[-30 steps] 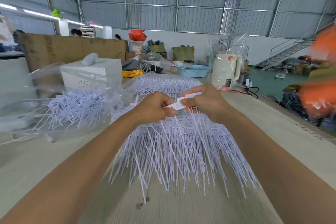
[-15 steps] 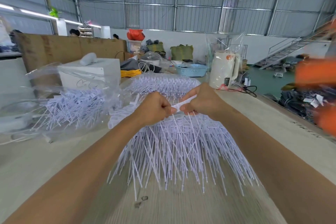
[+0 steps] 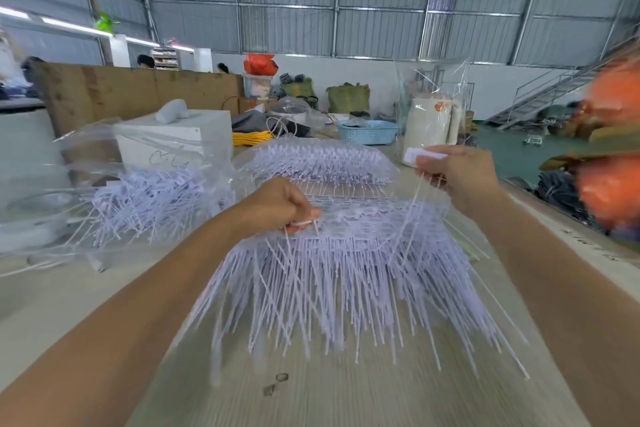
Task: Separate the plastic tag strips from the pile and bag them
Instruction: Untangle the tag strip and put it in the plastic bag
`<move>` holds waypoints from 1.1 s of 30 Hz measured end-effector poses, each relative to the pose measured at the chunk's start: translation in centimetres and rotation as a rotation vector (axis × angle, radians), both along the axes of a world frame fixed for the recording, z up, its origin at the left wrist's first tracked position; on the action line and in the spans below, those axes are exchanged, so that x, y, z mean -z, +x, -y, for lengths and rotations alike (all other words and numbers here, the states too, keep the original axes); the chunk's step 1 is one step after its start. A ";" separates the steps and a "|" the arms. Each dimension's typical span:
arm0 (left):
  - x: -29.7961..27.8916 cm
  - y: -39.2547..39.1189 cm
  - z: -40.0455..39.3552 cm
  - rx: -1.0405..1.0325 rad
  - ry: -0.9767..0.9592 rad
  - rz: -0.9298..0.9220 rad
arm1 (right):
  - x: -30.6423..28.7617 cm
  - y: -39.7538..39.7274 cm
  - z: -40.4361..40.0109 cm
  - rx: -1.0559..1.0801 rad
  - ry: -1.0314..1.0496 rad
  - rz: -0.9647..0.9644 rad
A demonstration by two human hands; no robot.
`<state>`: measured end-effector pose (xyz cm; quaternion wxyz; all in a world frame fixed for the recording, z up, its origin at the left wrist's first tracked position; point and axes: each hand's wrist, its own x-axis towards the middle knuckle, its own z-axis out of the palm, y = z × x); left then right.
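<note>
My left hand (image 3: 277, 206) is closed in a pinch on the white head of one tag strip (image 3: 300, 222) at the near-left edge of the pile (image 3: 346, 274), and its thin tails hang down over the heap. My right hand (image 3: 460, 173) is raised above and to the right of the pile, fingers clamped on a separated strip (image 3: 420, 154) — its flat white end sticks out to the left of my thumb and a fine tail trails down toward the stack. The pile itself lies in front of me on the pale table (image 3: 346, 399), the heads packed in a row on the far side and the long white tails fanned toward me. To my left a clear plastic bag (image 3: 104, 198) lies on the table with a tangle of strips inside it. Beyond the pile sits a second clear bag (image 3: 318, 159) — also full of strips, touching the pile's far edge as far as I can tell. Farther back stands a blue basket (image 3: 369, 132).
</note>
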<state>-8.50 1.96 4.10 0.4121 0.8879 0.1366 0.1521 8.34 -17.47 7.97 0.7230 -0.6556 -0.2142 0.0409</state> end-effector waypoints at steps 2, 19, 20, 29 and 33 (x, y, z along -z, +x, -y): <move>0.8 0.8 0.0 -0.043 0.039 0.069 | -1.1 0.0 0.4 -0.086 0.039 -0.101; -1.6 4.5 7.9 0.081 -0.355 0.216 | -3.2 -4.0 -2.3 -0.361 0.029 -0.179; -1.5 4.5 8.7 0.123 -0.418 0.199 | -2.9 -4.1 -2.7 -0.341 0.045 -0.191; -0.3 3.3 8.1 -0.052 -0.498 0.238 | -0.8 -4.4 -5.6 -0.319 0.091 -0.179; 0.3 1.7 6.3 -0.149 -0.485 0.256 | 0.4 -5.5 -7.4 -0.358 0.060 -0.177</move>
